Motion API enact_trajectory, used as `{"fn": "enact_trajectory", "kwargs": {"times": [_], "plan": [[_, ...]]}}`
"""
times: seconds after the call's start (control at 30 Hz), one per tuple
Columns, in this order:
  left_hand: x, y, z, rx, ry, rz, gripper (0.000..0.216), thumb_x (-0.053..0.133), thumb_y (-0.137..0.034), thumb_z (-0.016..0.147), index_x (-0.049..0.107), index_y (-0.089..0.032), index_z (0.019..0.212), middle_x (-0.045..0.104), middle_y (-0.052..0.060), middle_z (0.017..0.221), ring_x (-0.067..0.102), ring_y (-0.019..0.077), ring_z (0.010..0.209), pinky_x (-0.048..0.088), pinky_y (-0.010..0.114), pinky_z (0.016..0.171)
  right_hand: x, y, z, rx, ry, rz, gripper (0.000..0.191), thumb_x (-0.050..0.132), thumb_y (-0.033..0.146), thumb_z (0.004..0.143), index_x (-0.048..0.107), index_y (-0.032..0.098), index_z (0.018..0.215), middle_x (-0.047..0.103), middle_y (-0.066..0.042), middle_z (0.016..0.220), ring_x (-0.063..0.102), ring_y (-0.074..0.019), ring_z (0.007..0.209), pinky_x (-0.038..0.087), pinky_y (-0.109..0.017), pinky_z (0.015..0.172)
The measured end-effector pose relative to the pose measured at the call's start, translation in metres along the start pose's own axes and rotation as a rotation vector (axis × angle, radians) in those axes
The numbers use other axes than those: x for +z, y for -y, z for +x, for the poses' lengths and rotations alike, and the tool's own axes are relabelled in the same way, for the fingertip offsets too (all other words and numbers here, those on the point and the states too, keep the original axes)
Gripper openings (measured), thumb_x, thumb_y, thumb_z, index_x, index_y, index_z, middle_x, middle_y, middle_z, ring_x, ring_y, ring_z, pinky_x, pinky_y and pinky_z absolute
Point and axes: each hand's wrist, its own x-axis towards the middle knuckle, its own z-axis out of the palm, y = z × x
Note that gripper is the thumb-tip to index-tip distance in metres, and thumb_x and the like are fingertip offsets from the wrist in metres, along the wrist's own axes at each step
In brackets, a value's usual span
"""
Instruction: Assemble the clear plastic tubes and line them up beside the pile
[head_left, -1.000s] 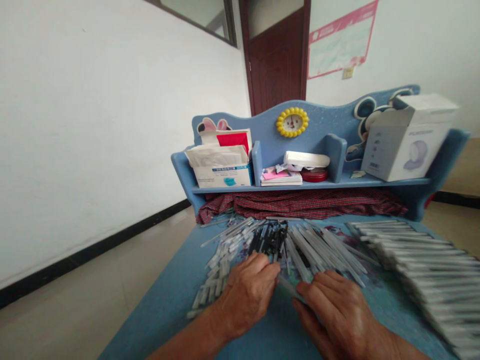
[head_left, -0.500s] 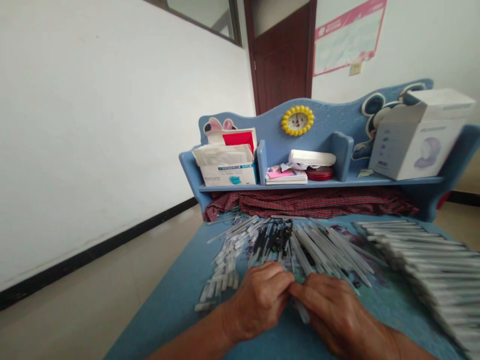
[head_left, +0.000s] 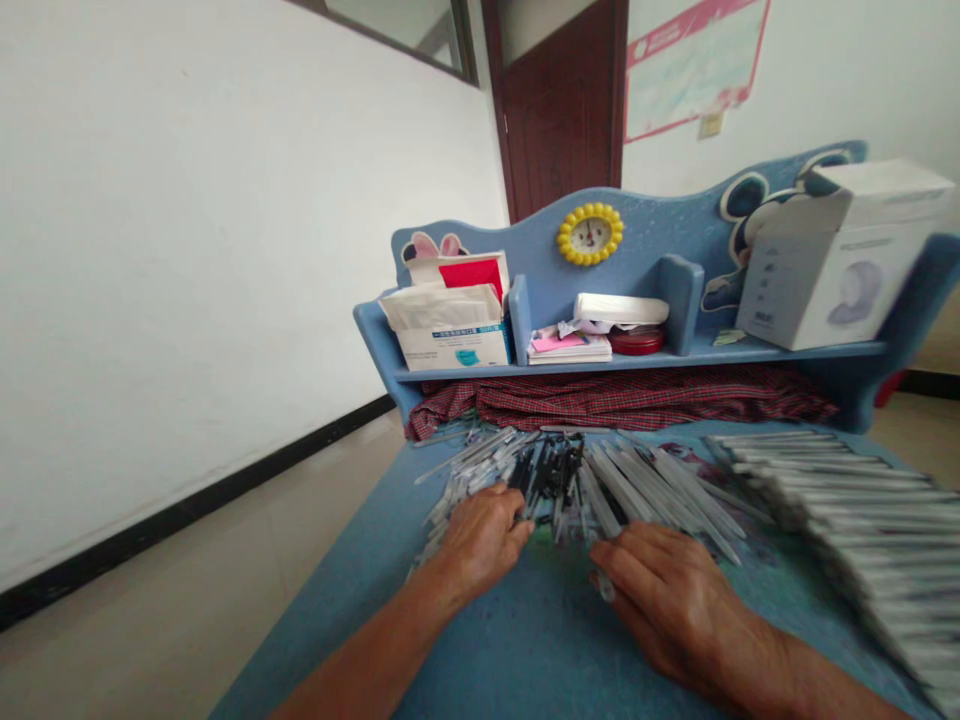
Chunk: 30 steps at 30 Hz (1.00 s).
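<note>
On a blue desk lies a heap of thin grey and black pen parts. My left hand rests on the left side of the heap, fingers curled over several small clear pieces. My right hand lies lower right of it, fingers closed on a thin grey pen tube whose tip pokes out by the fingers. The hands are apart.
A stack of grey tubes in rows fills the right of the desk. A red checked cloth lies under a blue shelf with a yellow clock, a mask box, papers and a white carton. White wall and floor lie left.
The hands were together at the desk's middle; now my left hand has moved up and left onto the heap, while my right hand stays with the tube.
</note>
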Motion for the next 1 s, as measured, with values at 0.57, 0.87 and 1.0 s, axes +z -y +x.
{"fn": "enact_trajectory", "kwargs": {"times": [0.57,0.87,1.0], "plan": [[-0.01,-0.008,-0.008,0.026,0.084,0.125,0.017,0.043,-0.015,0.077,0.057,-0.016,0.067,0.059,0.007,0.079,0.056,0.0177,0.076,0.04,0.026,0.068,0.0,0.002,0.0,0.029,0.067,0.031,0.012,0.042,0.009,0.084,0.049,0.019,0.086,0.055,-0.002,0.075,0.047,-0.0168,0.068,0.035,-0.029,0.065],[-0.012,-0.014,-0.012,0.065,0.11,0.252,0.021,0.041,-0.011,0.076,0.062,-0.012,0.074,0.061,0.012,0.084,0.057,0.023,0.083,0.043,0.031,0.073,0.0,0.002,0.0,0.032,0.047,0.017,0.012,0.043,0.009,0.084,0.049,0.019,0.088,0.055,-0.001,0.073,0.047,-0.0167,0.066,0.034,-0.029,0.063],[-0.013,-0.015,-0.012,0.064,0.117,0.246,0.019,0.043,-0.011,0.073,0.062,-0.012,0.074,0.061,0.012,0.083,0.058,0.0218,0.081,0.043,0.03,0.074,-0.001,0.002,0.001,0.024,0.036,0.019,0.012,0.043,0.009,0.083,0.049,0.019,0.084,0.055,-0.001,0.073,0.047,-0.0165,0.065,0.035,-0.029,0.062]]}}
